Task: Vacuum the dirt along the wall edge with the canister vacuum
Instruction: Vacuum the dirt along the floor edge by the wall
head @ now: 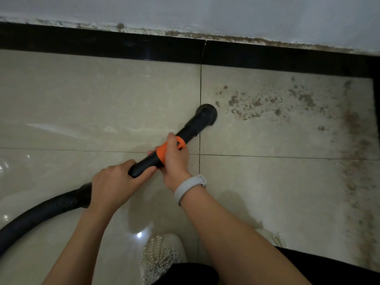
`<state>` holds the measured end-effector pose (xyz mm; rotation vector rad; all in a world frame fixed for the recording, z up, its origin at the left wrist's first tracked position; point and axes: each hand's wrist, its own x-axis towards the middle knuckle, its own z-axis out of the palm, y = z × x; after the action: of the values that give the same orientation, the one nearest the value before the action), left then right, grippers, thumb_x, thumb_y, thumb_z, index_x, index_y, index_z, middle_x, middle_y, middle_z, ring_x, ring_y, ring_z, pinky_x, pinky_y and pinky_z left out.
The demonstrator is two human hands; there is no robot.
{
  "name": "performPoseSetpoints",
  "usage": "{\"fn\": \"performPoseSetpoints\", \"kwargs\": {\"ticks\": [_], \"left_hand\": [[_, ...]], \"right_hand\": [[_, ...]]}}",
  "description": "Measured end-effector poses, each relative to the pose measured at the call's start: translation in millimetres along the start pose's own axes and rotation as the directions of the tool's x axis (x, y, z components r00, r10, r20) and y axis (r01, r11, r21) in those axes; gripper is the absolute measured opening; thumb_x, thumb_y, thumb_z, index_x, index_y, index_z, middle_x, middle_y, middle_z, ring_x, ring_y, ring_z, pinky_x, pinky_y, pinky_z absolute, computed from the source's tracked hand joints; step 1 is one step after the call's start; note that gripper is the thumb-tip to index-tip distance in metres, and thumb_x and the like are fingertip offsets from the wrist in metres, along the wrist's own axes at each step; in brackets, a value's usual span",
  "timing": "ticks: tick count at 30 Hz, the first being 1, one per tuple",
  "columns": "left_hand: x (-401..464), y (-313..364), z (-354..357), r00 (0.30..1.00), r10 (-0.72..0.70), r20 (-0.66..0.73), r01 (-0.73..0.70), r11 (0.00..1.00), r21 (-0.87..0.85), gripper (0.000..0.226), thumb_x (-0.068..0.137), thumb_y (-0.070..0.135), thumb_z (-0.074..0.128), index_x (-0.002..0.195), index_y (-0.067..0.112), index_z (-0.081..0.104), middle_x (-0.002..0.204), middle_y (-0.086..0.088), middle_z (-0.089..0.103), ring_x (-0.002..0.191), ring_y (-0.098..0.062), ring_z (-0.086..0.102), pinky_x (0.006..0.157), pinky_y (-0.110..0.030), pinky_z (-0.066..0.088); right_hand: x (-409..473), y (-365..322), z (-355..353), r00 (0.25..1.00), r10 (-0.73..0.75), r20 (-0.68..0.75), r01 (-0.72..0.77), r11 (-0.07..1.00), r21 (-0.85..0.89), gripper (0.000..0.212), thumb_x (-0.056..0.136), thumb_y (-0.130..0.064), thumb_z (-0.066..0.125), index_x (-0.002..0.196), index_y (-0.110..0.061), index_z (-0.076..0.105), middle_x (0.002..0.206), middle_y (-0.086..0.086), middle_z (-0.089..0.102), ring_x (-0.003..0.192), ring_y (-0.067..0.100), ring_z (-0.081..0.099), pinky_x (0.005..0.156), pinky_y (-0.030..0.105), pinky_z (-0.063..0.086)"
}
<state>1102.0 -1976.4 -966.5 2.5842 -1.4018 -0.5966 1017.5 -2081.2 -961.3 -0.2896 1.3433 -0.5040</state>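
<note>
A black vacuum wand with an orange collar [164, 151] points up and right across the beige floor tiles. Its round black nozzle [206, 114] sits on the floor at a tile joint. Brown dirt [259, 101] lies scattered on the tile just right of the nozzle, below the black skirting [144, 48]. More dirt [355, 161] runs down the right edge. My right hand [174, 157] grips the wand at the orange collar. My left hand [117, 182] grips the black handle where the ribbed hose [37, 214] joins it. The canister is out of view.
A pale wall [205, 13] with a grimy lower edge stands above the skirting. My white shoes [162, 254] stand at the bottom, close behind the wand. The hose curves off to the lower left. A dark skirting [376, 103] bounds the right side.
</note>
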Motion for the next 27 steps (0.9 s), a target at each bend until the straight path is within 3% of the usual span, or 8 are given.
{"fn": "performPoseSetpoints", "kwargs": {"ticks": [4,9,12,15,17,20,23,27], "left_hand": [[-1,3,-1,1.000,0.009,-0.018,-0.009,1.000,0.011,0.056,0.066,0.080,0.023,0.059,0.027,0.042,0.044,0.012,0.041,0.044,-0.016,0.040,0.046,-0.024,0.023],[-5,29,9,0.985,0.144,0.091,-0.148,0.988,0.039,0.066,0.060,0.084,0.012,0.067,0.030,0.048,0.050,0.011,0.047,0.048,-0.011,0.048,0.049,-0.024,0.033],[4,46,15,0.979,0.186,0.082,-0.190,0.980,0.055,0.069,0.059,0.084,0.008,0.071,0.030,0.048,0.054,0.010,0.048,0.053,-0.012,0.053,0.053,-0.024,0.037],[15,51,13,0.991,0.123,0.046,-0.125,0.990,0.061,0.065,0.062,0.084,0.017,0.066,0.027,0.047,0.058,0.006,0.055,0.061,-0.021,0.061,0.054,-0.028,0.034],[19,47,10,0.999,0.050,-0.002,-0.050,0.998,0.035,0.064,0.063,0.084,0.019,0.063,0.025,0.045,0.055,0.005,0.052,0.057,-0.024,0.056,0.053,-0.029,0.030],[25,42,5,0.999,-0.035,-0.017,0.035,0.999,-0.001,0.066,0.060,0.085,0.016,0.058,0.024,0.041,0.050,0.008,0.044,0.054,-0.022,0.045,0.053,-0.029,0.030],[41,41,3,0.998,-0.066,-0.001,0.066,0.997,-0.039,0.070,0.058,0.087,0.015,0.058,0.023,0.044,0.053,0.007,0.047,0.058,-0.024,0.047,0.055,-0.030,0.032],[61,57,5,0.999,-0.037,0.007,0.038,0.995,-0.088,0.071,0.061,0.086,0.014,0.061,0.021,0.042,0.059,0.003,0.052,0.062,-0.026,0.051,0.056,-0.031,0.032]], "right_hand": [[1,-3,2,1.000,-0.015,0.006,0.015,1.000,-0.018,0.019,0.093,-0.026,0.054,0.093,-0.009,0.047,0.067,0.010,0.052,0.050,0.021,0.057,0.052,0.028,0.054],[-5,-5,-40,0.986,-0.061,-0.153,0.074,0.994,0.080,0.019,0.094,-0.025,0.054,0.086,-0.009,0.047,0.048,0.002,0.053,0.040,0.017,0.057,0.053,0.033,0.053],[-3,-16,-53,0.977,-0.079,-0.197,0.102,0.989,0.108,0.018,0.094,-0.026,0.054,0.088,-0.010,0.049,0.052,0.005,0.053,0.041,0.018,0.058,0.051,0.032,0.052],[6,-33,-40,0.984,-0.077,-0.160,0.090,0.993,0.080,0.020,0.094,-0.023,0.054,0.079,-0.010,0.048,0.051,0.005,0.050,0.036,0.015,0.055,0.050,0.032,0.053],[14,-41,-24,0.991,-0.066,-0.113,0.070,0.997,0.034,0.022,0.093,-0.021,0.055,0.077,-0.009,0.046,0.056,0.007,0.048,0.036,0.014,0.053,0.052,0.035,0.054],[24,-44,-3,0.997,-0.046,-0.068,0.043,0.998,-0.042,0.019,0.092,-0.022,0.056,0.092,-0.006,0.047,0.068,0.010,0.050,0.045,0.018,0.055,0.061,0.041,0.057],[32,-52,7,0.997,-0.052,-0.052,0.048,0.996,-0.074,0.028,0.092,-0.023,0.056,0.109,-0.004,0.046,0.071,0.010,0.052,0.043,0.018,0.056,0.053,0.034,0.056],[43,-79,5,0.996,-0.077,-0.037,0.074,0.994,-0.086,0.026,0.093,-0.023,0.055,0.108,-0.004,0.045,0.077,0.012,0.051,0.044,0.016,0.054,0.046,0.031,0.052]]}}
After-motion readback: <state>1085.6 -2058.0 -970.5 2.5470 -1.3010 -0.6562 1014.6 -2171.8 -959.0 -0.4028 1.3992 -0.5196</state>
